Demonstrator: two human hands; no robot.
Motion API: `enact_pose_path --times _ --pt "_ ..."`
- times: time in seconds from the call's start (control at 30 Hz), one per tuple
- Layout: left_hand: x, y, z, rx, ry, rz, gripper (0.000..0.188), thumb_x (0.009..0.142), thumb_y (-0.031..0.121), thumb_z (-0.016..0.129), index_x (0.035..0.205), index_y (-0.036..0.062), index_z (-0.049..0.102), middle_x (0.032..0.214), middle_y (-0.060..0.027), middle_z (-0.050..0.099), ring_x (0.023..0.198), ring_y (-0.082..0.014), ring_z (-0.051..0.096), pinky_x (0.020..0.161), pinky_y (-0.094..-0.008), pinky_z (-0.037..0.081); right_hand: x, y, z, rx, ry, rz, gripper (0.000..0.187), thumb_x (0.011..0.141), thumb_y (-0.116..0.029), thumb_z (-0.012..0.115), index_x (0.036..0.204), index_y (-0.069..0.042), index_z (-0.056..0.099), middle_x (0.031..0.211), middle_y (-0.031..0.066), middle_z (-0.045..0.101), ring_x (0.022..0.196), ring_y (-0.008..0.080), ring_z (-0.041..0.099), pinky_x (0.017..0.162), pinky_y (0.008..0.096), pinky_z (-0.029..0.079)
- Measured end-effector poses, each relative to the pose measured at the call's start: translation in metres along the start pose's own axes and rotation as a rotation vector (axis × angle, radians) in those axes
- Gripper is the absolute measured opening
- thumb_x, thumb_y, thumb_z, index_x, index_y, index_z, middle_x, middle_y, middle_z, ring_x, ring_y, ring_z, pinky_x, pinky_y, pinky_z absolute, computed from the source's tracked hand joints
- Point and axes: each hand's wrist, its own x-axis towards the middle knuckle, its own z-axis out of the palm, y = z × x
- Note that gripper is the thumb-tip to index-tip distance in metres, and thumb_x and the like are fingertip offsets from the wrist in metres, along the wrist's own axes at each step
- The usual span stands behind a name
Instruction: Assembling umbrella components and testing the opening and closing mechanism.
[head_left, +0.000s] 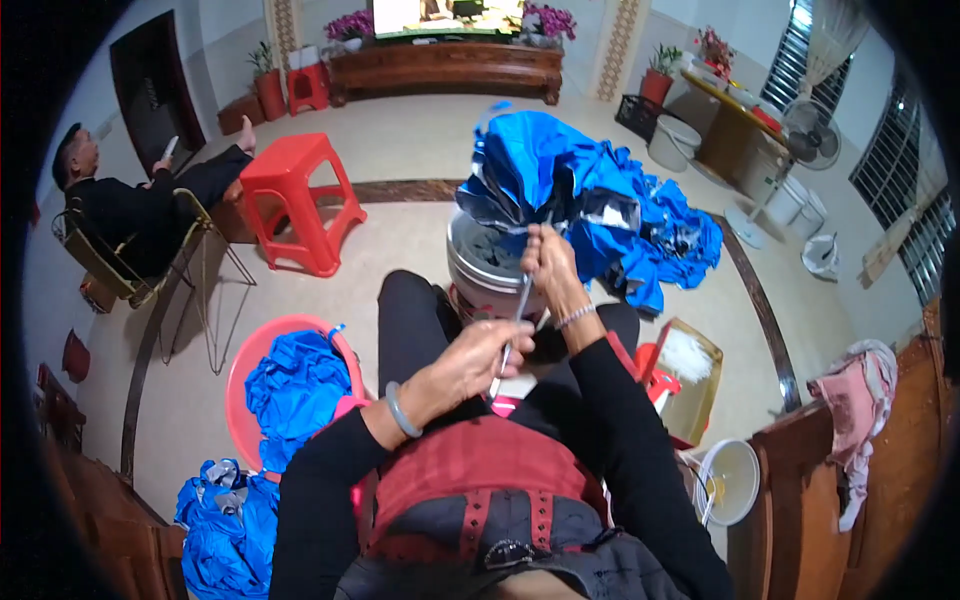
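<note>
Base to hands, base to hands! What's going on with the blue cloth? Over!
Left hand and right hand: both gripping gray strip. Blue cloth: bunched beyond right hand. In the way: cloth hides part of bucket.

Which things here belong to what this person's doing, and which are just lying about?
Apparently in use:
silvery strip, held by left hand and right hand
blue sheeting
bucket

Seemingly just around:
red stool
fan
television
pink cloth

The far cloth [540,150] is bright blue with silvery patches. The left stool [288,165] is red, the basin [238,400] pink; dark bands [405,190] cross the cream floor [400,235].
</note>
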Motion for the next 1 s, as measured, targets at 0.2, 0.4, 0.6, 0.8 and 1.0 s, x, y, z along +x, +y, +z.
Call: enact_pose_path --times 0.2,0.4,0.6,0.8,1.0 --pt "-0.023 0.007 0.013 0.082 -0.063 0.245 0.030 0.094 0.023 0.042 0.116 0.0036 0.045 0.069 0.0027 0.043 0.043 -0.0010 0.028 0.035 -0.0156 0.023 -0.030 -0.028 0.020 0.059 -0.169 -0.181 0.020 0.091 -0.024 0.045 0.092 -0.004 0.049 0.059 -0.0007 0.039 0.041 0.0063 0.028 0.035 0.0212 0.023" --pt "-0.025 0.013 0.046 -0.214 -0.138 -0.073 0.027 0.093 0.019 0.045 0.117 0.0084 0.044 0.058 0.0051 0.033 0.042 -0.0028 0.026 0.033 -0.0166 0.022 0.022 -0.048 -0.027 0.147 -0.081 0.021 0.026 0.093 -0.027 0.039 0.079 -0.006 0.048 0.055 -0.0013 0.037 0.038 0.0074 0.028 0.033 0.0214 0.023" --pt "-0.006 0.005 0.003 0.473 0.091 0.423 0.034 0.092 0.032 0.046 0.116 0.0084 0.049 0.059 0.0075 0.039 0.042 -0.0020 0.029 0.037 -0.0158 0.026 -0.030 -0.081 0.028 0.112 -0.341 -0.460 0.030 0.093 -0.034 0.040 0.075 -0.010 0.044 0.055 -0.0022 0.037 0.040 0.0067 0.028 0.032 0.0222 0.021" --pt "-0.035 0.010 0.061 0.014 -0.083 0.089 0.027 0.096 0.020 0.037 0.118 0.0060 0.041 0.056 0.0067 0.027 0.042 -0.0021 0.022 0.035 -0.0176 0.022 0.024 -0.083 -0.001 0.016 -0.029 -0.149 0.032 0.093 -0.028 0.036 0.076 -0.003 0.043 0.054 -0.0027 0.032 0.037 0.0083 0.023 0.033 0.0234 0.021" --pt "-0.040 0.009 0.082 0.026 -0.163 0.231 0.028 0.095 0.024 0.038 0.117 0.0070 0.042 0.058 0.0061 0.027 0.042 -0.0025 0.023 0.036 -0.0175 0.022 0.016 -0.144 0.030 0.101 -0.222 -0.327 0.021 0.093 -0.022 0.041 0.081 -0.005 0.039 0.062 0.0029 0.043 0.039 0.0080 0.028 0.034 0.0251 0.026"
